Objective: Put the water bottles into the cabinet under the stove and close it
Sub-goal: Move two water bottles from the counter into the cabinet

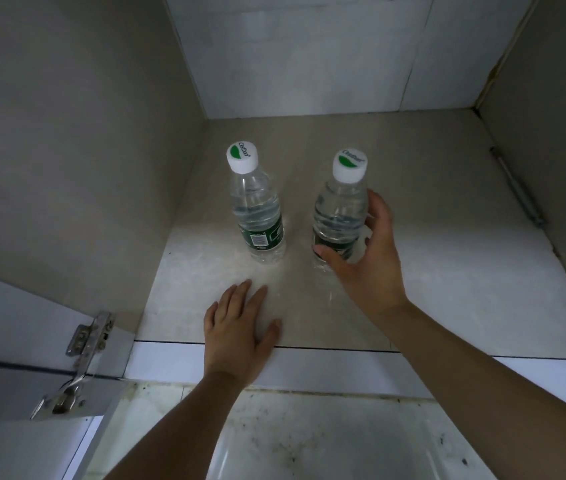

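Note:
Two clear water bottles with white caps and green labels stand upright on the cabinet floor (447, 216). The left bottle (257, 209) stands free, touched by nothing. My right hand (368, 258) wraps around the lower half of the right bottle (340, 209), thumb in front and fingers behind it. My left hand (240, 330) lies flat, palm down, on the front edge of the cabinet floor, just short of the left bottle, with its fingers apart and nothing in it.
The cabinet is open, with beige side walls (67, 133) and a white tiled back wall (309, 53). A metal door hinge (84, 344) sits at the lower left on the open door. A metal stay (516, 188) runs along the right wall. Stained white tile floor (309, 438) lies below.

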The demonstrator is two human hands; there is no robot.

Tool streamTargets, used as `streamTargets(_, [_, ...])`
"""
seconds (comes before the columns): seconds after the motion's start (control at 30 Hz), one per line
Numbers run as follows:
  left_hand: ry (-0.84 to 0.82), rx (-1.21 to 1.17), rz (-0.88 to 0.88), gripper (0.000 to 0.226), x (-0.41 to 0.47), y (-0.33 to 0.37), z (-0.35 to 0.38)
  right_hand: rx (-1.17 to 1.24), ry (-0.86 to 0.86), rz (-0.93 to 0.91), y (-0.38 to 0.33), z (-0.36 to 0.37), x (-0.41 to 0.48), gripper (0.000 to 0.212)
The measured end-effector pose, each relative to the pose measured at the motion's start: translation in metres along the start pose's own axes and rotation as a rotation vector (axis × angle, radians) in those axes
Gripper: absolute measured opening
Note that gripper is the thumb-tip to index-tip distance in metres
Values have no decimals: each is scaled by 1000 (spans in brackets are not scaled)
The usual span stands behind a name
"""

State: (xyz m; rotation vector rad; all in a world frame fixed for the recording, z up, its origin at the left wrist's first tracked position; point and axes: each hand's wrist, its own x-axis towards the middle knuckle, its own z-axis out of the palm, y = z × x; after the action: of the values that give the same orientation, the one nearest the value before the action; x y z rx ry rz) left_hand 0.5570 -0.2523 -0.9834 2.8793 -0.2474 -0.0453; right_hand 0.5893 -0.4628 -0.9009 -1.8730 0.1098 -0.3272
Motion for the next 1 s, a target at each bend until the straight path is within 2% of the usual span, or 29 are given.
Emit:
streamTargets(0.07, [-12,18,2,68,0,0,0,-184,-42,32,8,-10,-10,93])
streamTargets(0.13, [-38,33,3,71,0,1,-1,-334,-129,50,20,-22,-22,94])
streamTargets(0.27, [-219,94,1,74,-4,9,-14,-701,-475,131,33,-43,-45,86])
streamTargets(0.33, [-298,128,4,70,-8,13,-33,-792,-635,193,26,-54,-54,81])
streamTargets(0.4, [-328,145,51,73,-20,18,-55,-881,-717,172,16,-66,-68,79])
streamTargets(0.57, [-355,159,196,84,-57,25,-112,-1010,-793,75,-29,-97,-99,81])
streamTargets(0.67, [-323,71,196,82,-81,42,-156,-1059,-789,12,-79,-119,-112,81])
streamTargets(0.73, [-369,42,186,78,-95,56,-193,-1072,-785,-14,-121,-133,-124,81])
streamTargets(0.83, [-395,-2,193,78,-114,80,-261,-1030,-747,61,-197,-154,-141,81])
streamTargets(1.0, [-343,0,285,75,-148,129,-405,-848,-611,205,-350,-195,-164,79])
